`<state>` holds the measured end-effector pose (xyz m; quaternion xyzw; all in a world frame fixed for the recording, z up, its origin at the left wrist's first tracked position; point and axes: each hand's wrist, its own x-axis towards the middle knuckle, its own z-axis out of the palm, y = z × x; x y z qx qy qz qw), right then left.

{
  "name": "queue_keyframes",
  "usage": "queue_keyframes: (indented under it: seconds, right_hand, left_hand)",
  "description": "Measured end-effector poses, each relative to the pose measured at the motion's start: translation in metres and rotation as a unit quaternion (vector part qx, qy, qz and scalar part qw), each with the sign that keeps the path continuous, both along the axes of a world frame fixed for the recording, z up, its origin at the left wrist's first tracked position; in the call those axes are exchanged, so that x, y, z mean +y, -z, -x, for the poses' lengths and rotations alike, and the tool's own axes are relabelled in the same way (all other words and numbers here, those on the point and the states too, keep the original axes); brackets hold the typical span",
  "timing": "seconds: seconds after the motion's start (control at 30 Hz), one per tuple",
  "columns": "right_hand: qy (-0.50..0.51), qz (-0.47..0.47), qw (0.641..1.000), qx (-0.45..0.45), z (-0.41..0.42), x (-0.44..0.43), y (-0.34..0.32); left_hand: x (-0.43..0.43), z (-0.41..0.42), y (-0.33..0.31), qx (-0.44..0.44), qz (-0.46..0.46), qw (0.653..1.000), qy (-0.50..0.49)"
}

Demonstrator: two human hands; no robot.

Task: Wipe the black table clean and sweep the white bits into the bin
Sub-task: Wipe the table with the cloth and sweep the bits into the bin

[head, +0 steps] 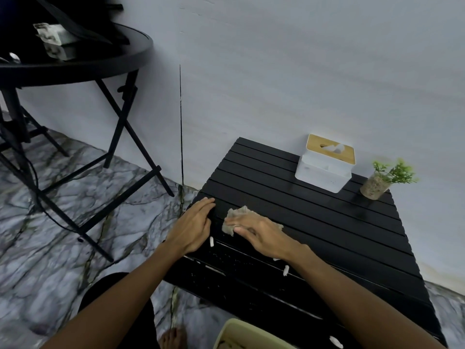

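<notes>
A black slatted table [314,222] stands against the wall. My right hand [264,235] presses flat on a beige cloth [237,214] near the table's left side. My left hand [195,224] rests at the table's left edge, fingers together and slightly cupped, holding nothing that I can see. White bits lie on the table: one [211,241] just beside my left hand, one [285,270] under my right forearm, one [336,341] near the front edge. A pale green bin [234,333] shows at the bottom edge, in front of the table.
A white tissue box with a wooden lid [327,163] and a small potted plant [382,180] stand at the table's far side by the wall. A round black folding table [75,61] stands to the left on the marble floor. My bare foot [173,338] is beside the bin.
</notes>
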<state>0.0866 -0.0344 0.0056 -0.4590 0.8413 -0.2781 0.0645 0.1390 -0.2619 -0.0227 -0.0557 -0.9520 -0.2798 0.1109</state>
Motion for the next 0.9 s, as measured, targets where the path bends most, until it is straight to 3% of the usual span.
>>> queue_keyframes:
  seconds: [0.1,0.23,0.37,0.43,0.5,0.6,0.67,0.77,0.9]
  right_hand:
    - [0.015,0.03,0.998,-0.058,-0.009,0.011,-0.002]
    - [0.129,0.163,0.962,-0.177,-0.009,0.013,-0.018]
    - [0.327,0.279,0.887,-0.171,0.018,-0.003,-0.035]
    - [0.395,0.304,0.859,-0.117,0.036,-0.017,-0.04]
    - [0.425,0.29,0.856,-0.06,0.052,-0.03,-0.042]
    - [0.405,0.216,0.886,-0.068,0.067,-0.048,-0.035]
    - [0.391,0.092,0.913,-0.066,0.072,-0.058,-0.023]
    - [0.376,-0.086,0.923,0.014,0.073,-0.07,-0.005]
    - [0.346,-0.139,0.926,0.056,0.073,-0.086,0.0]
  left_hand:
    - [0.0,0.0,-0.001,-0.001,0.002,1.0,0.002]
    - [0.0,-0.001,-0.001,0.005,0.004,1.0,0.0]
    - [-0.001,-0.002,-0.001,0.008,0.009,1.0,-0.006]
    - [-0.001,-0.001,0.0,0.011,0.014,1.0,-0.007]
    - [-0.002,-0.001,0.0,0.013,0.018,1.0,-0.006]
    - [-0.003,-0.001,0.001,0.018,0.026,0.999,-0.009]
    - [-0.003,-0.001,0.001,0.022,0.027,0.999,-0.008]
    - [-0.003,0.0,0.002,0.026,0.027,0.999,-0.009]
    - [-0.002,-0.001,0.0,0.024,0.012,1.0,-0.01]
